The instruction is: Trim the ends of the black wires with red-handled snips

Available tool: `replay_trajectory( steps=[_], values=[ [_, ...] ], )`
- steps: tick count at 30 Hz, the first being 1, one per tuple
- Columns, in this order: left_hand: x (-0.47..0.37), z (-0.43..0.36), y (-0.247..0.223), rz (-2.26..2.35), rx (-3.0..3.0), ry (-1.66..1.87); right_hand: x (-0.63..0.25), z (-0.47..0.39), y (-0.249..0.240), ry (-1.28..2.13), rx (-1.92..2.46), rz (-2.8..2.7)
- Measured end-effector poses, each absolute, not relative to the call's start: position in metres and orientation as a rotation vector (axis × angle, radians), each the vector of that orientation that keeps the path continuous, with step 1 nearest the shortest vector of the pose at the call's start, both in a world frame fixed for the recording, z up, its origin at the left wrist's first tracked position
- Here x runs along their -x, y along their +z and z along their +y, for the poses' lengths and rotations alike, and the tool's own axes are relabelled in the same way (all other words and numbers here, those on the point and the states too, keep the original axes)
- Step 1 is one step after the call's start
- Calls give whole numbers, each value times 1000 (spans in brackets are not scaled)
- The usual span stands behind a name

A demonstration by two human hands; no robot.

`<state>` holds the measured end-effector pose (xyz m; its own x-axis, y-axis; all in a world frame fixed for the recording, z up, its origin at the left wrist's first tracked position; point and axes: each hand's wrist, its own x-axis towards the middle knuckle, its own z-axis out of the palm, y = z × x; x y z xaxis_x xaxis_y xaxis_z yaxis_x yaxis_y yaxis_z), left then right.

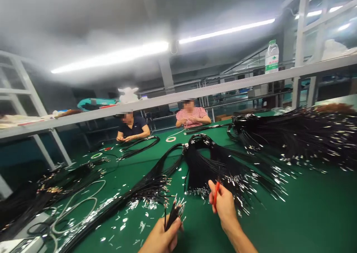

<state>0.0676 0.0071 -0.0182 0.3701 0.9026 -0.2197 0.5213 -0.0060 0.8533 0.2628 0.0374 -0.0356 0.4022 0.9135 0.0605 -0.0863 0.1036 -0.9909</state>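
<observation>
My left hand point(164, 232) is closed around a bundle of black cables point(173, 215), their shiny, partly coppery ends sticking up past the thumb. Red-handled scissors point(216, 195) are gripped in my right hand point(225, 206); the dark blades point away and blur into the cables behind. Just beyond that hand, a large looped bunch of black cables point(198, 167) lies fanned out with silvery ends. Another long cable bunch point(145, 184) runs past my left hand towards the lower left. Silvery scraps point(122, 225) are strewn around on the green table point(312, 208).
Two people sit across the table, one in a dark shirt point(135, 128), one in pink point(205, 115). Thick cable heaps lie at right point(306, 138) and left point(61, 186). A white cord point(96, 199) curls near a white box point(30, 243). A bottle point(272, 58) stands on the overhead shelf point(223, 87).
</observation>
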Motion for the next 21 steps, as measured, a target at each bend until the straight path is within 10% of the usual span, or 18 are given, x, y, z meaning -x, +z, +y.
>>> replay_trajectory(
  steps=[8,21],
  values=[
    [-15,-10,-7,1151,-1432,671,-190,18,-43,1488,956,-1134],
    [-42,17,-21,1278,-1671,876,-191,15,-44,1537,971,-1198]
  ],
)
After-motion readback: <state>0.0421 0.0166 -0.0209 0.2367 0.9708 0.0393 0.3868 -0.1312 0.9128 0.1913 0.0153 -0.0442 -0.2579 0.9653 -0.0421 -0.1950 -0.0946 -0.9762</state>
